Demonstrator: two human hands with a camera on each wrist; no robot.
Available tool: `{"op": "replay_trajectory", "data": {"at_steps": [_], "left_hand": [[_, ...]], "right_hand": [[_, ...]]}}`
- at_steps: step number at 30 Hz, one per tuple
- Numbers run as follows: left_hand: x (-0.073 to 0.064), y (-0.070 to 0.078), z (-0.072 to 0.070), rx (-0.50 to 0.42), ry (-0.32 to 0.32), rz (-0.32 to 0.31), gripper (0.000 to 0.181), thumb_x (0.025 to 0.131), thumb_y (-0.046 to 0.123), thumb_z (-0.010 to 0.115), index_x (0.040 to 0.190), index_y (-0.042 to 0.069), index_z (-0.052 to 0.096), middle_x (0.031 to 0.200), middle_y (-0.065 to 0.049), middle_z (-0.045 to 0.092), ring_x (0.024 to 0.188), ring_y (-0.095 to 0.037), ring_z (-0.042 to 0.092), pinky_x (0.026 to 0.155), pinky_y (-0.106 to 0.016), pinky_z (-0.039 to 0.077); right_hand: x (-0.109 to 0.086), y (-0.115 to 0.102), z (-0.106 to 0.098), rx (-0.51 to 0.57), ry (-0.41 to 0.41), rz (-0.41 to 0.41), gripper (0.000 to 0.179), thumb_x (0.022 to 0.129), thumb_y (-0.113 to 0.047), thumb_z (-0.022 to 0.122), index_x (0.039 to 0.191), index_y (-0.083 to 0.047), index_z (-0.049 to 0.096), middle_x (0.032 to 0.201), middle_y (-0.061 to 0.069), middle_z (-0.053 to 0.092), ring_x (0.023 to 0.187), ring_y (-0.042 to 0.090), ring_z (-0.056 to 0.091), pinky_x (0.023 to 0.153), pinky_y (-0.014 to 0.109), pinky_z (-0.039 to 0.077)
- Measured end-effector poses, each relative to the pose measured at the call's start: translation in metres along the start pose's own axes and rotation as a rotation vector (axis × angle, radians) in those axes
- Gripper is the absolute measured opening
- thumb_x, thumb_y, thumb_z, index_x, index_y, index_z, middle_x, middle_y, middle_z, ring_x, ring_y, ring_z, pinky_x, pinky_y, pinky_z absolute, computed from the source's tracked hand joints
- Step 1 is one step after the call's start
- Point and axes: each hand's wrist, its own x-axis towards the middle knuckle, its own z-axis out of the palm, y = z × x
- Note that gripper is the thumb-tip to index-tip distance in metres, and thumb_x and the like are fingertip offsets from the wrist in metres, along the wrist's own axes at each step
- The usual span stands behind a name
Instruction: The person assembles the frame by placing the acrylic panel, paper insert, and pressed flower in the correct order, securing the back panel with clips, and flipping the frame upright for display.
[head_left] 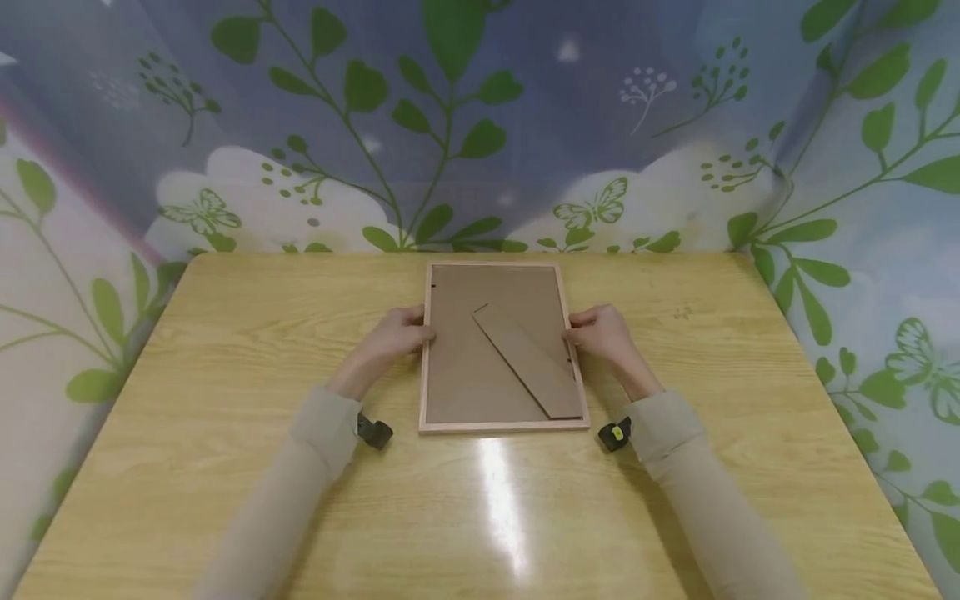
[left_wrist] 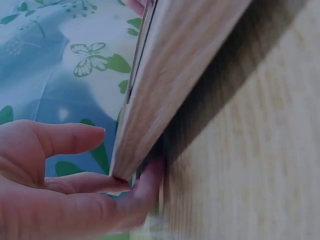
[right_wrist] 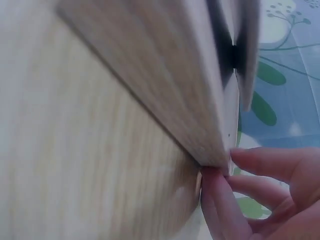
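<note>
A picture frame with a light wooden rim lies back side up on the table. Its brown backing carries a slanting stand leg that runs toward the near right corner. At the left rim, my left hand grips the frame, thumb on the upper side. The left wrist view shows fingers tucked under the rim and a shadow beneath it. My right hand holds the opposite rim. In the right wrist view its thumb is at the upper edge and fingertips reach below.
The yellow wood-grain table runs back to a wall cover printed with leaves and butterflies. Similar cover stands at both sides. A bright light reflection lies on the tabletop before the frame. Small black wrist cameras hang beside the sleeves.
</note>
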Motion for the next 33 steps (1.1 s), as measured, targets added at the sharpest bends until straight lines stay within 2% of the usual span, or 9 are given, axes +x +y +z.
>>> {"op": "replay_trajectory", "data": {"at_steps": [2, 6, 11, 15, 19, 21, 24, 29, 33], "left_hand": [[-0.003, -0.002, 0.000, -0.039, 0.010, 0.026, 0.060, 0.091, 0.001, 0.057, 0.149, -0.002, 0.040, 0.135, -0.027, 0.056, 0.115, -0.033, 0.057, 0.097, -0.042, 0.049], [-0.008, 0.000, 0.002, -0.001, 0.100, 0.041, 0.069, 0.087, -0.002, 0.066, 0.150, 0.000, 0.038, 0.133, -0.029, 0.056, 0.115, -0.035, 0.058, 0.096, -0.039, 0.051], [-0.011, 0.009, 0.005, -0.047, 0.206, 0.035, 0.077, 0.084, -0.006, 0.070, 0.152, 0.003, 0.036, 0.128, -0.025, 0.055, 0.100, -0.032, 0.065, 0.079, -0.031, 0.057], [-0.017, 0.022, 0.003, -0.130, 0.252, 0.101, 0.081, 0.082, -0.011, 0.068, 0.153, 0.008, 0.035, 0.127, -0.022, 0.052, 0.103, -0.034, 0.067, 0.077, -0.031, 0.059], [-0.021, 0.036, 0.000, -0.173, 0.285, 0.191, 0.082, 0.081, -0.015, 0.067, 0.153, 0.010, 0.037, 0.127, -0.020, 0.052, 0.101, -0.033, 0.068, 0.079, -0.033, 0.059], [-0.021, 0.042, -0.002, -0.170, 0.310, 0.235, 0.081, 0.080, -0.017, 0.067, 0.152, 0.010, 0.040, 0.125, -0.019, 0.053, 0.095, -0.031, 0.069, 0.077, -0.033, 0.059], [-0.021, 0.048, -0.002, -0.156, 0.351, 0.292, 0.078, 0.078, -0.019, 0.068, 0.148, 0.007, 0.044, 0.120, -0.017, 0.056, 0.089, -0.029, 0.069, 0.075, -0.032, 0.059], [-0.019, 0.050, -0.001, -0.138, 0.397, 0.322, 0.071, 0.077, -0.021, 0.069, 0.141, 0.001, 0.046, 0.117, -0.017, 0.059, 0.092, -0.031, 0.067, 0.076, -0.032, 0.059], [-0.018, 0.051, 0.001, -0.140, 0.416, 0.323, 0.069, 0.078, -0.023, 0.068, 0.139, 0.001, 0.046, 0.116, -0.017, 0.060, 0.093, -0.031, 0.067, 0.078, -0.034, 0.059]], "right_hand": [[-0.002, 0.000, 0.000, 0.140, -0.009, 0.032, 0.042, 0.089, 0.000, 0.065, 0.127, 0.016, 0.056, 0.130, 0.032, 0.056, 0.103, 0.025, 0.066, 0.082, 0.028, 0.057], [-0.004, -0.003, -0.002, 0.290, -0.011, 0.061, 0.046, 0.089, 0.000, 0.068, 0.130, 0.014, 0.055, 0.128, 0.032, 0.057, 0.089, 0.011, 0.068, 0.081, 0.025, 0.057], [-0.012, -0.012, -0.007, 0.291, 0.042, 0.020, 0.048, 0.085, 0.003, 0.070, 0.131, 0.007, 0.058, 0.127, 0.029, 0.060, 0.085, 0.008, 0.067, 0.079, 0.027, 0.057], [-0.019, -0.023, -0.010, 0.282, 0.147, -0.057, 0.050, 0.082, 0.009, 0.070, 0.131, 0.004, 0.061, 0.124, 0.027, 0.063, 0.090, 0.016, 0.070, 0.077, 0.025, 0.057], [-0.022, -0.034, -0.013, 0.275, 0.238, -0.104, 0.050, 0.083, 0.008, 0.072, 0.131, 0.001, 0.062, 0.126, 0.022, 0.064, 0.105, 0.028, 0.068, 0.078, 0.025, 0.057], [-0.023, -0.039, -0.015, 0.297, 0.264, -0.115, 0.050, 0.083, 0.007, 0.072, 0.132, -0.001, 0.061, 0.127, 0.021, 0.064, 0.108, 0.030, 0.067, 0.080, 0.028, 0.058], [-0.025, -0.045, -0.017, 0.353, 0.295, -0.126, 0.051, 0.084, 0.008, 0.072, 0.133, -0.002, 0.061, 0.128, 0.019, 0.063, 0.103, 0.025, 0.068, 0.081, 0.028, 0.058], [-0.028, -0.051, -0.017, 0.368, 0.314, -0.162, 0.053, 0.084, 0.007, 0.072, 0.135, -0.003, 0.060, 0.127, 0.018, 0.064, 0.098, 0.020, 0.067, 0.078, 0.024, 0.057], [-0.030, -0.050, -0.015, 0.285, 0.354, -0.290, 0.050, 0.085, 0.003, 0.073, 0.134, -0.002, 0.061, 0.125, 0.018, 0.064, 0.104, 0.029, 0.066, 0.079, 0.029, 0.058]]}}
